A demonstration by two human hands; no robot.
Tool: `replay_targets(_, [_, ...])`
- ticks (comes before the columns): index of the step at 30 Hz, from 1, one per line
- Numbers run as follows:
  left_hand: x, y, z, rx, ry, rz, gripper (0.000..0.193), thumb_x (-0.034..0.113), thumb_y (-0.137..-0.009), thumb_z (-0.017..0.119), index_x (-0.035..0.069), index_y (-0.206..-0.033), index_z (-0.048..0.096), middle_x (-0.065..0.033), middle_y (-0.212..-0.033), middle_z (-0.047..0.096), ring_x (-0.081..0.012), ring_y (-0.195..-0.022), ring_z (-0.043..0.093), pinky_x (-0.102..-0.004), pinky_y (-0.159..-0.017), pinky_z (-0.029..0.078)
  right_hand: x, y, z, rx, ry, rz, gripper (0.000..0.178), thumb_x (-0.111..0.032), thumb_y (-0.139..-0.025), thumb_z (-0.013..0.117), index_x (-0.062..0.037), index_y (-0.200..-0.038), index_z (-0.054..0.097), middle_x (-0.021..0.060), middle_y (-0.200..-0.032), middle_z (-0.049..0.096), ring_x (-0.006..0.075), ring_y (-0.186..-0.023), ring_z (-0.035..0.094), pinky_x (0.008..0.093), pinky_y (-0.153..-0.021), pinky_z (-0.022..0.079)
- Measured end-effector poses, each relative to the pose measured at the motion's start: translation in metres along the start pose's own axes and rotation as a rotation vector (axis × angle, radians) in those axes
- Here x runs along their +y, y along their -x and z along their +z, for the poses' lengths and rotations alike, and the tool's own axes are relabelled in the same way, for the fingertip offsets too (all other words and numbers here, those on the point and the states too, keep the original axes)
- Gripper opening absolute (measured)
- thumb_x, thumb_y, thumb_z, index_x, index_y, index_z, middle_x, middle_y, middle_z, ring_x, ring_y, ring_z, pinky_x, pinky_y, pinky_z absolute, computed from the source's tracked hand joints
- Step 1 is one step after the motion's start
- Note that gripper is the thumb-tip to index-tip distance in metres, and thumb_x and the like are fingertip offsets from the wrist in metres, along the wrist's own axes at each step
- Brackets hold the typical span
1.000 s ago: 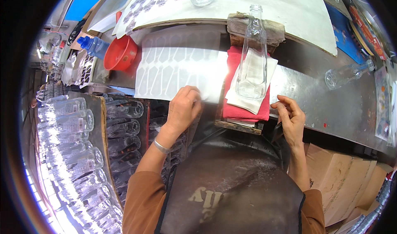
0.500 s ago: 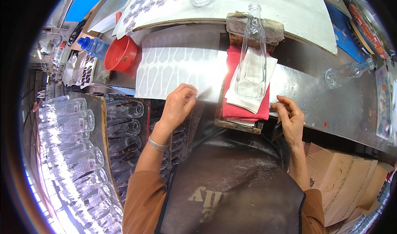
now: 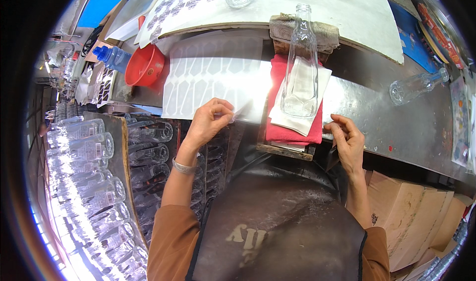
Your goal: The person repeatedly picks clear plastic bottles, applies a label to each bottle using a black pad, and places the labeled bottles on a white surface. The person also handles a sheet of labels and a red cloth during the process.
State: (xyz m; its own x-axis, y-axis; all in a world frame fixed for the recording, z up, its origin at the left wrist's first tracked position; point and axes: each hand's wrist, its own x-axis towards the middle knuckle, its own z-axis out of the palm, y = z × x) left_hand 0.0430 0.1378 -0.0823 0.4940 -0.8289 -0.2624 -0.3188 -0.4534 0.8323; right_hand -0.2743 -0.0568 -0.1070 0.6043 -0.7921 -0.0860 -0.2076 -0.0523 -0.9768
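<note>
The left hand [image 3: 212, 121] had shifted slightly leftward, farther from the clear-glass bottle [image 3: 300, 77]; its fingertips pinched at the translucent label sheet's [image 3: 191, 90] near edge, contents unclear. The right hand [image 3: 348, 141] gripped a dark flat piece [image 3: 332, 157]. The smooth, tapered bottle lay on folded white cloth [image 3: 322, 80] over a fuzzy red towel [image 3: 277, 132].

Bench [image 3: 411, 132], cartons [image 3: 399, 206] and bottles [image 3: 300, 90] (some glare-blurred) suggest a workshop.

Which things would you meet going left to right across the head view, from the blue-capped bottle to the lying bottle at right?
Blue-capped bottle → red pan → left hand → clear bottle on the cloths → right hand → lying bottle.
</note>
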Motion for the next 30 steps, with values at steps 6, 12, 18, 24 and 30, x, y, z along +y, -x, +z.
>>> replay_targets(6, [-0.014, -0.004, -0.013, 0.019, 0.191, 0.0, 0.01, 0.006, -0.089, 0.068, -0.003, -0.087, 0.072, -0.0066, -0.113, 0.064, -0.0136, -0.096, 0.062, -0.0274, -0.086, 0.051, -0.001, -0.001, -0.001, 0.007, -0.007, 0.03, 0.026, -0.012, -0.099, 0.062, 0.0051, -0.118, 0.065, 0.0111, -0.093, 0.075, 0.0134, -0.087, 0.071, 0.0257, -0.078, 0.055])
replay_targets(12, [-0.012, -0.008, -0.053, 0.178, 0.563, -0.006, 0.011, 0.012, -0.094, 0.066, 0.003, -0.092, 0.071, -0.0052, -0.122, 0.064, -0.0093, -0.093, 0.06, -0.0238, -0.079, 0.049, 0.0, -0.002, -0.002, 0.011, 0.022, 0.032, 0.025, -0.012, -0.098, 0.063, 0.0048, -0.117, 0.066, 0.0104, -0.09, 0.075, 0.012, -0.083, 0.071, 0.0243, -0.075, 0.054])
replay_targets(18, [-0.009, -0.024, -0.085, 0.279, 0.604, 0.055, 0.01, 0.011, -0.094, 0.065, 0.003, -0.095, 0.072, -0.0056, -0.123, 0.064, -0.0084, -0.093, 0.061, -0.0219, -0.075, 0.049, 0.001, -0.002, -0.002, 0.007, 0.01, 0.025, 0.026, -0.012, -0.098, 0.063, 0.0052, -0.117, 0.066, 0.0099, -0.089, 0.075, 0.0112, -0.081, 0.07, 0.024, -0.074, 0.053])
replay_targets(24, [-0.006, -0.031, -0.091, 0.264, 0.607, 0.037, 0.011, 0.012, -0.094, 0.067, 0.003, -0.097, 0.072, -0.0065, -0.124, 0.064, -0.0081, -0.089, 0.062, -0.0209, -0.073, 0.049, -0.001, -0.002, -0.002, 0.011, 0.011, 0.024, 0.026, -0.012, -0.098, 0.063, 0.0053, -0.116, 0.066, 0.0103, -0.089, 0.074, 0.0115, -0.081, 0.07, 0.0241, -0.074, 0.053])
replay_targets(30, [-0.001, -0.021, -0.072, 0.148, 0.458, -0.006, 0.013, 0.013, -0.092, 0.066, 0.003, -0.094, 0.074, -0.0053, -0.118, 0.067, -0.0068, -0.084, 0.059, -0.0212, -0.07, 0.046, -0.001, -0.003, -0.002, 0.002, 0.011, 0.041, 0.025, -0.011, -0.098, 0.062, 0.0049, -0.116, 0.065, 0.0104, -0.09, 0.074, 0.0121, -0.083, 0.07, 0.0247, -0.076, 0.054])
